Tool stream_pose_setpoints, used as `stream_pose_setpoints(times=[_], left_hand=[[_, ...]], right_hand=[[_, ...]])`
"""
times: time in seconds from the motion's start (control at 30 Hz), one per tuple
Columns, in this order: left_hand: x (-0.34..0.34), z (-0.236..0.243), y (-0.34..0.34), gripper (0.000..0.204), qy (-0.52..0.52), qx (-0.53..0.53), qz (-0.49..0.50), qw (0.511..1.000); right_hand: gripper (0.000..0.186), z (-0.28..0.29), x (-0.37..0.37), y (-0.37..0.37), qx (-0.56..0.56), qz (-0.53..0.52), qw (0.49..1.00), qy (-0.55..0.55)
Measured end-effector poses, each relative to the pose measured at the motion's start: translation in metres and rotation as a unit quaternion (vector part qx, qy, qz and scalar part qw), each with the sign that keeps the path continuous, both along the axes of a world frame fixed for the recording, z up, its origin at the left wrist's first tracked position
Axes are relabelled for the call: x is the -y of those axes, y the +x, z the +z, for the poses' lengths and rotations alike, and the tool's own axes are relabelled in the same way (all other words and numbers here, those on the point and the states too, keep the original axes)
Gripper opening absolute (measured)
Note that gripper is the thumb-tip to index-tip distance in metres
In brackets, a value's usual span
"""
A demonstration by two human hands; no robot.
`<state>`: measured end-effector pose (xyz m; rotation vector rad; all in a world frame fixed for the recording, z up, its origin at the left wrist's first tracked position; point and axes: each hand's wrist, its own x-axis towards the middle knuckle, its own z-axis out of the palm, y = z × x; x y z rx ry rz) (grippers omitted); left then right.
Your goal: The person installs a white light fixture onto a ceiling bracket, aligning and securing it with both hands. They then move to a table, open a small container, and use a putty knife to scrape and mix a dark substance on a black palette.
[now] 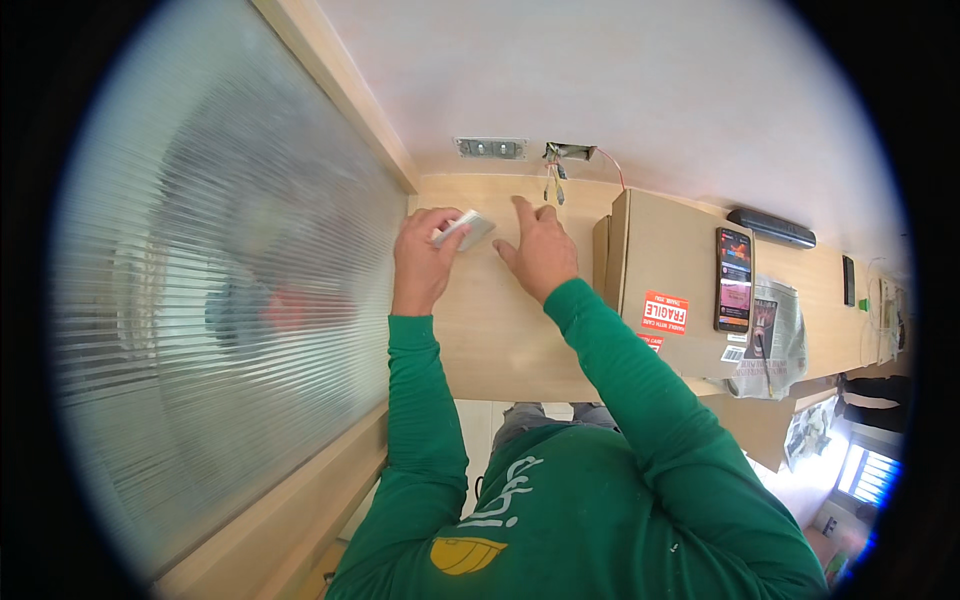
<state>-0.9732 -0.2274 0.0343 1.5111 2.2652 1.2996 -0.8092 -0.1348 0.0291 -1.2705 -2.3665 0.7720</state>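
My left hand [425, 252] is closed, its thumb and fingers gripping a small white rectangular plate [468, 229] held tilted above the wooden counter [480, 345]. The plate looks like a switch cover, though its face cannot be made out clearly. To the right of it, my right hand [541, 250] is open and holds nothing, with index finger stretched forward and thumb apart. Just beyond that fingertip, several loose wires [556, 180] hang from an open wall box [570, 152]. A grey metal box with two round fixings [491, 148] is set in the wall left of the wires.
A cardboard box [650, 260] stands close to my right hand, with a lit phone [734, 280] on it. Farther right are a folded newspaper [785, 345] and a long black bar-shaped device [771, 228]. A ribbed translucent panel [230, 300] in a wooden frame bounds the left side.
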Motion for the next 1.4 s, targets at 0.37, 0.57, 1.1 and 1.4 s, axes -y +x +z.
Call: stream_pose_setpoints(times=[0.37,0.57,1.1,1.4], left_hand=[[-0.008,0.002,0.021,0.064,0.211,0.460,0.037,0.862],[-0.025,-0.025,0.021,0.057,0.214,0.771,-0.097,0.592],[-0.063,-0.054,-0.003,0.078,0.270,0.656,-0.183,0.681],[-0.068,-0.061,0.002,0.087,0.250,0.667,-0.195,0.674]], right_hand=[[0.019,0.001,-0.002,0.010,-0.357,0.023,0.926,-0.119],[0.025,-0.001,-0.014,0.004,-0.416,0.100,0.893,-0.140],[0.037,-0.001,-0.038,-0.010,-0.441,0.015,0.687,-0.577],[0.038,-0.007,-0.049,-0.011,-0.468,-0.032,0.626,-0.622]])
